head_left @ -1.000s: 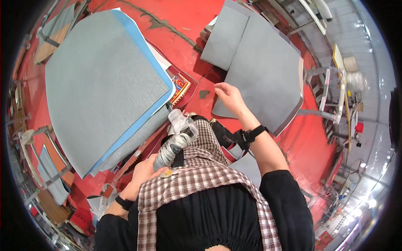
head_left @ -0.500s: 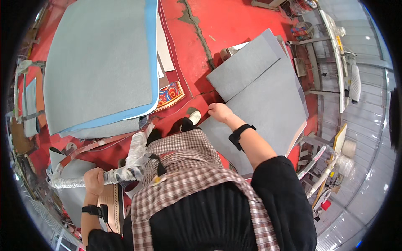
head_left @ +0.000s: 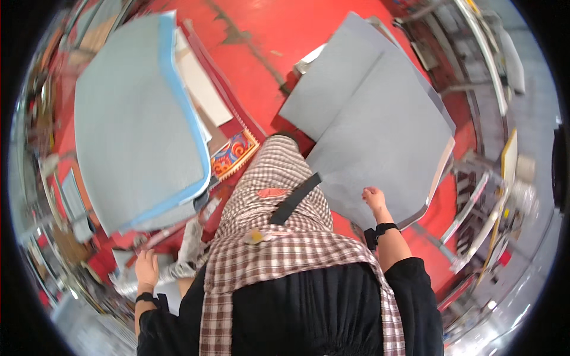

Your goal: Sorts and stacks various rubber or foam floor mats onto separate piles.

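Note:
My left hand is open, its fingers stretched out beside a bar wrapped in clear plastic film. It seems to be off the bar, though blur hides whether they touch. My right hand hangs over the near part of a stack of grey sheets on the right. Its fingers are loosely bent, and nothing shows in them. At the left lies a bigger pile of grey-green sheets with a blue edge. Both my wrists carry black straps.
Red floor with a long crack runs between the two piles. Under the left pile a colourful patterned mat and a white board stick out. Metal racks line the right side. Several items crowd the far left.
My left hand has let go of the plastic-wrapped bar and opened. My right hand has moved right and nearer my body. The view has shifted as I turned and stepped.

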### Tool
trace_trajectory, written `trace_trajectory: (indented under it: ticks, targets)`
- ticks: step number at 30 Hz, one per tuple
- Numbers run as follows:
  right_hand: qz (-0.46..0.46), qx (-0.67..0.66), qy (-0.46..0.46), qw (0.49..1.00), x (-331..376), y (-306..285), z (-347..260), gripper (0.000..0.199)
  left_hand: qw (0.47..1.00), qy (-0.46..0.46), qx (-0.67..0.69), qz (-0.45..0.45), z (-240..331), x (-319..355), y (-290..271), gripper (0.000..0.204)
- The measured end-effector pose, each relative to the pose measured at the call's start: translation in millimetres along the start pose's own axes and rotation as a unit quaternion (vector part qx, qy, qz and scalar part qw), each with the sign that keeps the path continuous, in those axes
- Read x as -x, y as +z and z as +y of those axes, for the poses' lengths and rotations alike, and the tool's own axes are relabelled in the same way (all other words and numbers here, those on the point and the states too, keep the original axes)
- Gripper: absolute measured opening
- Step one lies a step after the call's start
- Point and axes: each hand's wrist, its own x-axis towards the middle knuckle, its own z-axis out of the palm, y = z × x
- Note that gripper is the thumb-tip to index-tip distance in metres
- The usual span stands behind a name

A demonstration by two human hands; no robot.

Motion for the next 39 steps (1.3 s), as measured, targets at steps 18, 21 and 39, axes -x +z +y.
trace_trajectory:
  ticks: [18,21,39]
  targets:
    - [0.224,-0.862,0.266,0.369,76,205,-80,0.034,0.874,0.484,0.032,0.037,389,-421,-275,0.038]
    - [0.243,-0.893,0.250,0.286,59,219,-108,0.045,0.825,0.559,-0.086,-0.002,453,-440,-271,0.037]
    - [0.249,-0.892,0.329,-0.183,-190,309,-2,0.074,0.435,0.803,-0.385,-0.130,748,-446,119,0.047]
